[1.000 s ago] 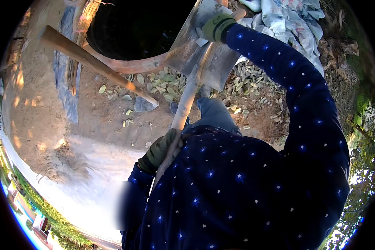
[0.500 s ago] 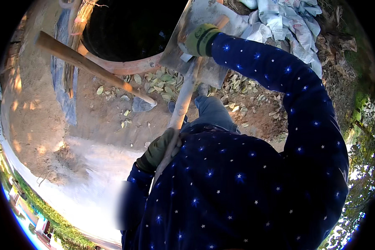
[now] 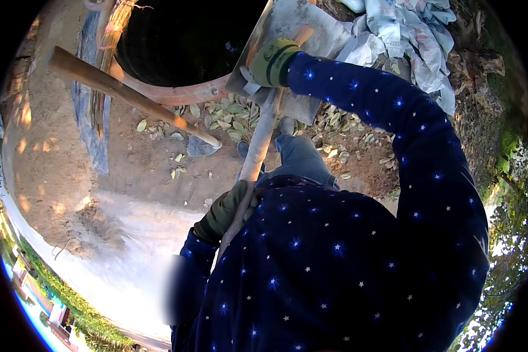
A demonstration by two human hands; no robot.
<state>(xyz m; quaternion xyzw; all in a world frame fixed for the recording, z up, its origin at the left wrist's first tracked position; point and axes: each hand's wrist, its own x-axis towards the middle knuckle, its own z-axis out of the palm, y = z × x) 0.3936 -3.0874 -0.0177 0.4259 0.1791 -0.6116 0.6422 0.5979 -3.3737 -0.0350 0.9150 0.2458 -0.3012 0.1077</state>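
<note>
A hoe with a broad, soiled metal blade (image 3: pixel 299 108) and a long wooden handle (image 3: pixel 258 149) slants up from my waist. Low on the handle, my gloved left hand (image 3: pixel 227 208) is wrapped round the wood. My gloved right hand (image 3: pixel 274 61) is closed over the blade, near where the handle's end pokes through. From under its fingers shows a small pale, flat piece (image 3: pixel 251 88), whose kind I cannot make out. Both gloves are green.
A dark round opening with a reddish rim (image 3: pixel 188 94) lies ahead. To its left, another wooden handle (image 3: pixel 129 94) slants over a bundle of sticks (image 3: pixel 102 88). Crumpled whitish sacks (image 3: pixel 408 35) lie at far right. Dry leaves (image 3: pixel 226 117) litter the soil around my feet.
My right hand has shifted a little left across the blade, with the pale piece. My left hand and the handle stay about where they were.
</note>
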